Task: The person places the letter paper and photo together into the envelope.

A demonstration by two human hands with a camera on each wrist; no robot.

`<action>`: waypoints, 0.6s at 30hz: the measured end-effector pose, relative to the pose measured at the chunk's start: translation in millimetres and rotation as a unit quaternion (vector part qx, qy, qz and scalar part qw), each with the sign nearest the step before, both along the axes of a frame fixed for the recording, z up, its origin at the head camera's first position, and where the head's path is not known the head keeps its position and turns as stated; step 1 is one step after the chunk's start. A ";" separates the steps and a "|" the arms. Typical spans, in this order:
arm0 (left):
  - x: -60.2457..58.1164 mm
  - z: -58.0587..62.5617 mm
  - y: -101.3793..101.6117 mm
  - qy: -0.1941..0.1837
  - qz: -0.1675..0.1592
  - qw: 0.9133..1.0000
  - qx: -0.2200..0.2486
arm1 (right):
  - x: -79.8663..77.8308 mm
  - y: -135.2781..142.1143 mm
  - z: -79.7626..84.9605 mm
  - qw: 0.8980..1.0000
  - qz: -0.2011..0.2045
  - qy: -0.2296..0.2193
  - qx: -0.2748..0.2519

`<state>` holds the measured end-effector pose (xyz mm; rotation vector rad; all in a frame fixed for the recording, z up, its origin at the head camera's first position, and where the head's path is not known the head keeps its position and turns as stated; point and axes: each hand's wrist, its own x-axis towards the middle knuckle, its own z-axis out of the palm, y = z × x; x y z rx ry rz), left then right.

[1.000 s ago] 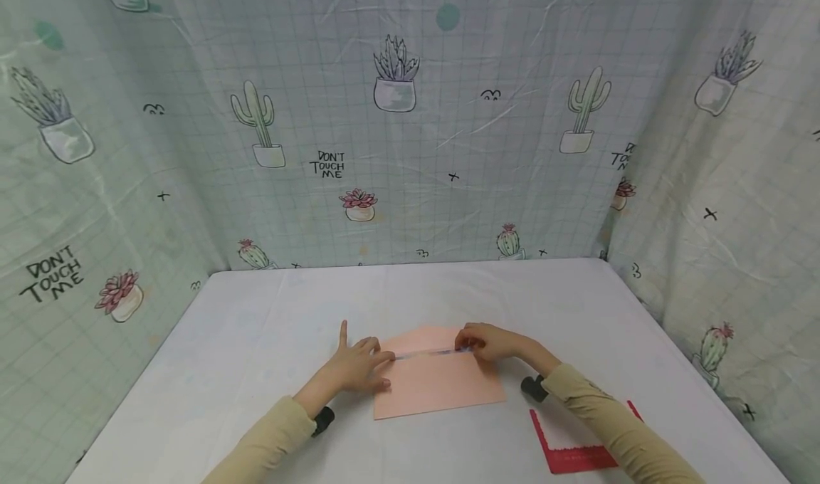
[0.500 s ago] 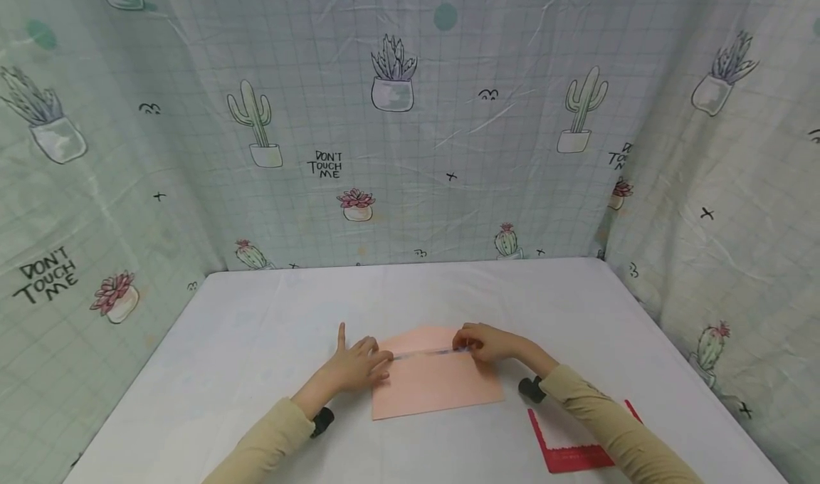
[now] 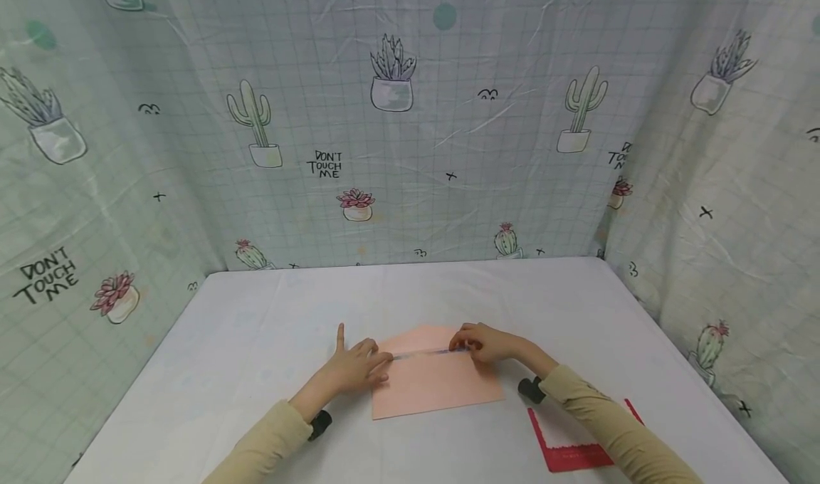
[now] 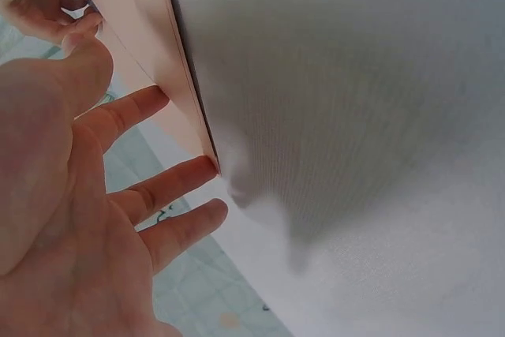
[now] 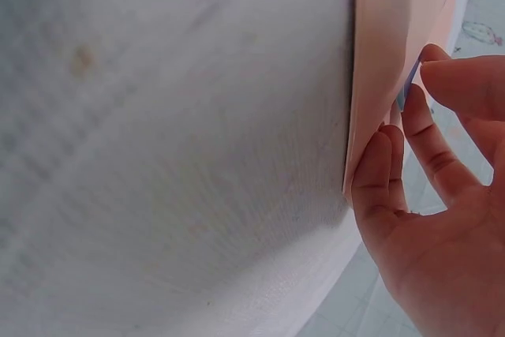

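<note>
A peach envelope (image 3: 435, 384) lies on the white table with its flap (image 3: 419, 338) open toward the back. Along its mouth shows the narrow bluish edge of a thin sheet (image 3: 435, 352); the rest of that sheet is hidden inside. My right hand (image 3: 490, 343) is at the right end of the mouth, and in the right wrist view its thumb and a finger pinch the blue-edged sheet (image 5: 409, 84). My left hand (image 3: 352, 366) touches the envelope's left side with mostly straight fingers, one finger sticking up away from the paper.
A red-bordered white card or frame (image 3: 579, 458) lies at the front right, partly covered by my right sleeve (image 3: 615, 427). A curtain printed with cacti (image 3: 410, 149) hangs behind and on both sides of the table (image 3: 256, 342).
My right hand has shifted very slightly to the left along the envelope's mouth. The left hand and the envelope stay almost where they were.
</note>
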<state>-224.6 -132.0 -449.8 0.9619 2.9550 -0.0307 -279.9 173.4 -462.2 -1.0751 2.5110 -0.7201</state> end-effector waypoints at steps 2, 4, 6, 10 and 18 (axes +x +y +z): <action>0.5 -0.7 -0.4 0.003 -0.001 1.000 0.004 | 0.5 -0.4 0.2 1.000 0.000 -0.001 -0.001; 1.0 -1.4 -0.7 0.005 -0.001 1.000 0.008 | 0.9 -0.6 0.6 1.000 0.002 -0.001 -0.001; 1.7 -1.6 -0.8 0.007 -0.001 1.000 0.012 | 1.6 -0.8 1.4 1.000 0.002 0.000 0.000; 2.1 -1.2 -0.6 0.011 0.000 1.000 0.010 | 3.0 -1.0 2.9 1.000 -0.004 0.000 0.002; 3.8 0.4 -2.0 -0.022 0.002 1.000 0.002 | 5.0 6.2 -1.5 1.000 0.003 0.014 0.004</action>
